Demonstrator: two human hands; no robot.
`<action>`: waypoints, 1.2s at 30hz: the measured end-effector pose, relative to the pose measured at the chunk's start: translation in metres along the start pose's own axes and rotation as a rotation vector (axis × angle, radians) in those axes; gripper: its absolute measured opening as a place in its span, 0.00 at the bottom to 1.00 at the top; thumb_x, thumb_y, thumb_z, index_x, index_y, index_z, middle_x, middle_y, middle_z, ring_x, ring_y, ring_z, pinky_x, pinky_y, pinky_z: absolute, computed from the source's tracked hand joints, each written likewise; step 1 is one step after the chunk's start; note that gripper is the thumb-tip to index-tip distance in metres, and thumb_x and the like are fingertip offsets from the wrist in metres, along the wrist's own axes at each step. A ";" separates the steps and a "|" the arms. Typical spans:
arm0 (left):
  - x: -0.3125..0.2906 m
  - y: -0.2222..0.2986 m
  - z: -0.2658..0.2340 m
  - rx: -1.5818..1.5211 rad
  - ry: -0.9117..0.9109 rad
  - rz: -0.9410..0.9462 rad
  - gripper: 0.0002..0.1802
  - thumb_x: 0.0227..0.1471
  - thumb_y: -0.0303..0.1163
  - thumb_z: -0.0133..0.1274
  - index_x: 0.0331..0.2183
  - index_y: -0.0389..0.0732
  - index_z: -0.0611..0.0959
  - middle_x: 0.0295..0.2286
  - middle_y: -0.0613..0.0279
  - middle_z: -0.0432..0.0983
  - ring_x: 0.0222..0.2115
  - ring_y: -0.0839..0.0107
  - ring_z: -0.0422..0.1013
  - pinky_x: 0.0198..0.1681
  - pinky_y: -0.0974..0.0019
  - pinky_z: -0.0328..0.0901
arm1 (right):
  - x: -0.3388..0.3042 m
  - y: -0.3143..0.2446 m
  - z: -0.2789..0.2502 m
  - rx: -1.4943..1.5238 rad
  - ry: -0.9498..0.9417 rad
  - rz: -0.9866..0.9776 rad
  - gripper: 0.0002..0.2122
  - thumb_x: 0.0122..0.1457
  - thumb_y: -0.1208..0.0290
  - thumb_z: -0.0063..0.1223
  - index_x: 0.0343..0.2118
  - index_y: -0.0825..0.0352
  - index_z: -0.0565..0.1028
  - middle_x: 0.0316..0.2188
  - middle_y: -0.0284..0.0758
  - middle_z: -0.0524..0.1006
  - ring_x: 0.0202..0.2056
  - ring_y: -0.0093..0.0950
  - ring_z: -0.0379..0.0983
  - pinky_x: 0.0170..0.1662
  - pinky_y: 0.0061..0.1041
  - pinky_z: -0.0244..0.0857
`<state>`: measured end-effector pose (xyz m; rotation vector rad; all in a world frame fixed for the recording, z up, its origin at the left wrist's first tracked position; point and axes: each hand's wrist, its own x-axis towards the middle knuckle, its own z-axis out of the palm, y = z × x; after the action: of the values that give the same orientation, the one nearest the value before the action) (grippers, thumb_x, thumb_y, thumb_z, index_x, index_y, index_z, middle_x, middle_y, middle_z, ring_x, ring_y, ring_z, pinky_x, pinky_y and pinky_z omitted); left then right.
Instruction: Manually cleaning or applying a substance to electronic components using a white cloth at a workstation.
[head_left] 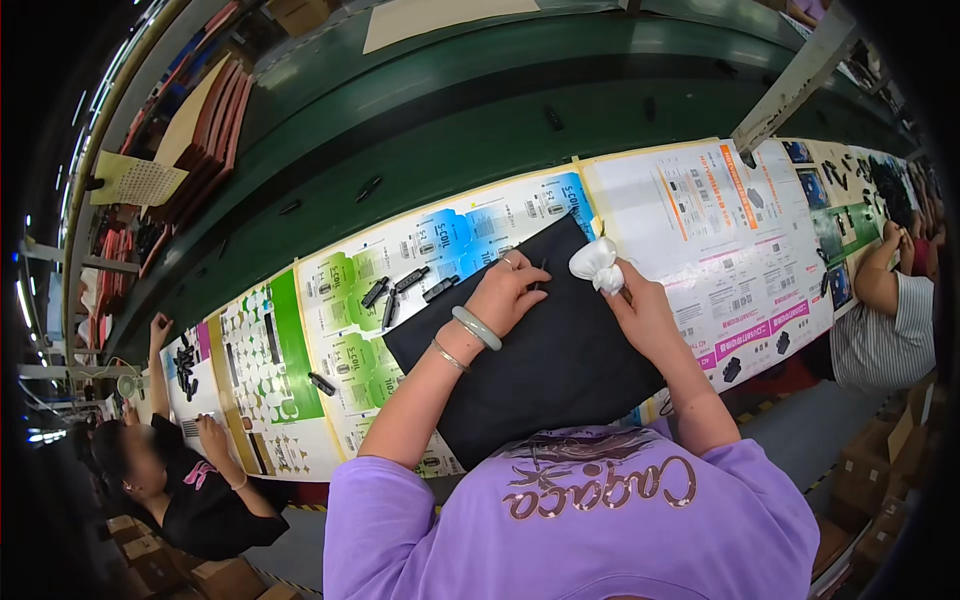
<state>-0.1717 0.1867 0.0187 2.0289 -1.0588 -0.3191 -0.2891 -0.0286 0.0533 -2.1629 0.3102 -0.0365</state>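
Note:
A black cloth [545, 360] lies spread over the bench edge in front of me. Above it my left hand [505, 294], with bangles on the wrist, is closed in a pinch. Whatever sits between those fingertips is dark against the cloth and too small to name. My right hand [638, 308] grips a bunched white cloth wad [597, 264], held up beside the black cloth's far right corner. Several small black oblong devices [410, 279] lie loose just left of my left hand. Another black device [321, 384] rests farther left on the printed sheets.
Printed sheets [665, 200] cover the bench. Beyond runs a green conveyor belt [450, 140] carrying scattered black pieces. A metal post [800, 85] rises at the right. One co-worker [190, 490] sits left near a pile of black pieces [185, 365]; another in a striped top [885, 340] works right.

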 end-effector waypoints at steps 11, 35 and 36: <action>0.014 -0.006 0.002 0.260 -0.006 0.371 0.17 0.43 0.19 0.58 0.40 0.38 0.84 0.37 0.57 0.73 0.41 0.59 0.69 0.45 0.62 0.67 | -0.002 0.005 0.000 0.036 0.048 -0.018 0.17 0.59 0.75 0.53 0.51 0.68 0.70 0.20 0.45 0.74 0.22 0.36 0.71 0.28 0.30 0.62; -0.013 0.010 0.013 0.027 0.147 0.135 0.14 0.39 0.22 0.64 0.32 0.39 0.78 0.34 0.58 0.75 0.39 0.57 0.71 0.43 0.59 0.67 | -0.003 0.011 0.015 -0.020 -0.017 -0.043 0.20 0.58 0.73 0.53 0.54 0.69 0.69 0.23 0.50 0.76 0.28 0.50 0.75 0.32 0.41 0.65; -0.016 0.010 0.015 0.000 0.150 0.133 0.11 0.41 0.20 0.61 0.29 0.38 0.77 0.34 0.57 0.73 0.38 0.57 0.70 0.44 0.60 0.65 | -0.003 0.009 0.013 -0.025 -0.021 -0.031 0.20 0.58 0.73 0.53 0.54 0.69 0.69 0.23 0.50 0.76 0.28 0.50 0.75 0.32 0.41 0.65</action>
<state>-0.1956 0.1881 0.0145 1.9383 -1.0924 -0.0959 -0.2923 -0.0221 0.0387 -2.1915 0.2666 -0.0269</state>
